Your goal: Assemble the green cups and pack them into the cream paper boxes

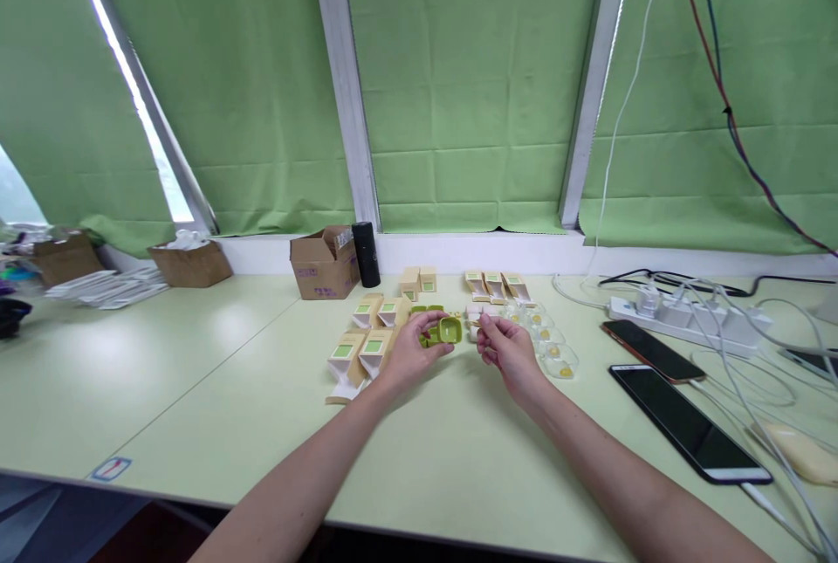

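Tabletop (425,467) spreads pale beneath both my hands in the head view. My left grip (417,345) is closed on a small green dish (450,331), thumb at the near side and fingers at the far side, so the dish sits between my two grips with its hollow showing. More green dishes (424,310) are just beyond that grip, partly hidden by it. My right grip (508,351) has its fingertips drawn together close to the dish; I cannot tell what, if anything, they pinch. Just right of it lies a clear plastic tray (559,364) with yellow spots. Left of my left grip are cream boxes (353,346) with green patches. Beyond that grip stand a cardboard box (323,269) and a black bottle (367,255). Well right of my right grip lie two phones (687,423) and a white power strip (694,329).
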`<state>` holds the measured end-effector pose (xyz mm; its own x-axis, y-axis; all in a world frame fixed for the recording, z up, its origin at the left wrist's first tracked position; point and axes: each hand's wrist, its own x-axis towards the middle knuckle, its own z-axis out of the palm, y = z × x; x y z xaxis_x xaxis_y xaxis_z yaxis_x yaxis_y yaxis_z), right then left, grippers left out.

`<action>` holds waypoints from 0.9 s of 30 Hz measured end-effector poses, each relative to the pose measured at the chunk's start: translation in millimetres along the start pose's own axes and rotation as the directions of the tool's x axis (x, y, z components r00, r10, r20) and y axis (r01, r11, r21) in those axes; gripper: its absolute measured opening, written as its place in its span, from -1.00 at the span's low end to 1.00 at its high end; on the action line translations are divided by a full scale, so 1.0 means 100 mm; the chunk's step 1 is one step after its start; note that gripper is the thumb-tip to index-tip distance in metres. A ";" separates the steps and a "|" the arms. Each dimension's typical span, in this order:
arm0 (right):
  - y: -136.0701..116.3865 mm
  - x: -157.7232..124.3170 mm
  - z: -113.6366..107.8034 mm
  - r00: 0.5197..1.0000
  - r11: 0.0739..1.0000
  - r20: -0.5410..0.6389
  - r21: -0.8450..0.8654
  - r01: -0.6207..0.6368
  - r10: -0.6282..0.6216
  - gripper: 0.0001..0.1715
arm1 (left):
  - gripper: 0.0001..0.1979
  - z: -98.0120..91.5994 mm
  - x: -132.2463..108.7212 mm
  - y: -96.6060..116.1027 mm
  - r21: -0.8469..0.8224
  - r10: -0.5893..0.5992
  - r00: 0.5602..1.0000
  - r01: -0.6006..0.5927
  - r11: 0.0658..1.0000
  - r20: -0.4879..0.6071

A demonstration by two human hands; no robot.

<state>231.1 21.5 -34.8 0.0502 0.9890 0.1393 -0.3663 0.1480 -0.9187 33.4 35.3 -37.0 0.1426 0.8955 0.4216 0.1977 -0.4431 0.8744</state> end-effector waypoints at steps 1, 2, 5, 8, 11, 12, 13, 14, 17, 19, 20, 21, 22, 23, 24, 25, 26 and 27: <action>-0.01 0.00 0.01 1.000 1.000 0.004 0.000 0.016 -0.016 -0.34 | -0.48 0.00 0.00 0.01 0.006 -0.003 1.000 0.003 1.000 -0.001; -0.01 -0.01 0.01 0.999 0.999 0.011 -0.001 0.033 -0.033 -0.33 | -0.48 0.00 -0.01 0.02 0.009 -0.007 1.000 0.007 1.000 -0.003; -0.03 -0.04 0.04 0.994 0.994 0.042 -0.020 0.107 -0.106 -0.35 | -0.49 0.02 -0.02 0.06 0.010 -0.003 1.000 0.003 1.000 -0.015; -0.02 -0.06 0.05 0.979 0.980 0.082 -0.062 0.190 -0.185 -0.44 | -0.52 0.02 -0.04 0.07 0.014 0.022 0.999 -0.022 1.000 -0.029; 0.02 -0.08 0.05 0.961 0.955 0.113 -0.128 0.267 -0.253 -0.55 | -0.52 0.02 -0.04 0.09 0.033 0.031 0.999 -0.030 0.999 -0.029; 0.03 -0.09 0.05 0.953 0.941 0.121 -0.167 0.294 -0.276 -0.60 | -0.52 0.02 -0.05 0.09 0.043 0.035 0.999 -0.034 0.998 -0.028; 0.04 -0.09 0.04 0.944 0.920 0.129 -0.219 0.324 -0.302 -0.65 | -0.51 0.02 -0.05 0.09 0.055 0.042 0.999 -0.040 0.998 -0.027; 0.05 -0.10 0.04 0.933 0.891 0.138 -0.278 0.358 -0.332 -0.71 | -0.51 0.02 -0.05 0.10 0.066 0.052 0.998 -0.050 0.997 -0.024; 0.06 -0.12 0.01 0.872 0.748 0.185 -0.454 0.485 -0.454 -0.82 | -0.52 0.02 -0.06 0.10 0.094 0.096 0.995 -0.095 0.991 -0.003; 0.05 -0.13 -0.01 0.801 0.603 0.254 -0.547 0.581 -0.542 -0.85 | -0.52 0.02 -0.07 0.11 0.107 0.119 0.993 -0.120 0.987 0.019; 0.05 -0.13 -0.02 0.760 0.519 0.300 -0.584 0.624 -0.576 -0.85 | -0.52 0.02 -0.08 0.11 0.112 0.127 0.991 -0.130 0.985 0.029; 0.04 -0.13 -0.03 0.719 0.432 0.351 -0.615 0.660 -0.599 -0.85 | -0.52 0.02 -0.08 0.12 0.118 0.134 0.990 -0.137 0.984 0.039; 0.04 -0.13 -0.04 0.683 0.350 0.401 -0.638 0.686 -0.610 -0.85 | -0.52 0.03 -0.09 0.12 0.123 0.140 0.989 -0.144 0.982 0.048; 0.03 -0.14 -0.04 0.654 0.277 0.445 -0.654 0.704 -0.612 -0.84 | -0.52 0.03 -0.09 0.12 0.128 0.147 0.988 -0.152 0.980 0.055; 0.02 -0.14 -0.05 0.633 0.218 0.478 -0.666 0.713 -0.609 -0.83 | -0.53 0.04 -0.10 0.12 0.130 0.156 0.986 -0.162 0.978 0.059; 0.02 -0.14 -0.05 0.618 0.171 0.502 -0.676 0.717 -0.604 -0.81 | -0.53 0.04 -0.10 0.12 0.130 0.166 0.984 -0.173 0.976 0.063; 0.01 -0.14 -0.05 0.608 0.134 0.519 -0.684 0.717 -0.601 -0.80 | -0.52 0.04 -0.10 0.11 0.129 0.176 0.982 -0.183 0.975 0.066; 0.01 -0.14 -0.05 0.598 0.102 0.530 -0.692 0.715 -0.601 -0.79 | -0.52 0.04 -0.11 0.11 0.127 0.185 0.980 -0.192 0.973 0.069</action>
<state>234.7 7.2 -39.1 -0.2428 0.5004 0.8311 0.6412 0.7256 -0.2496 38.5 20.8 -32.8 0.2429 0.7931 0.5586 0.2877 -0.6088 0.7393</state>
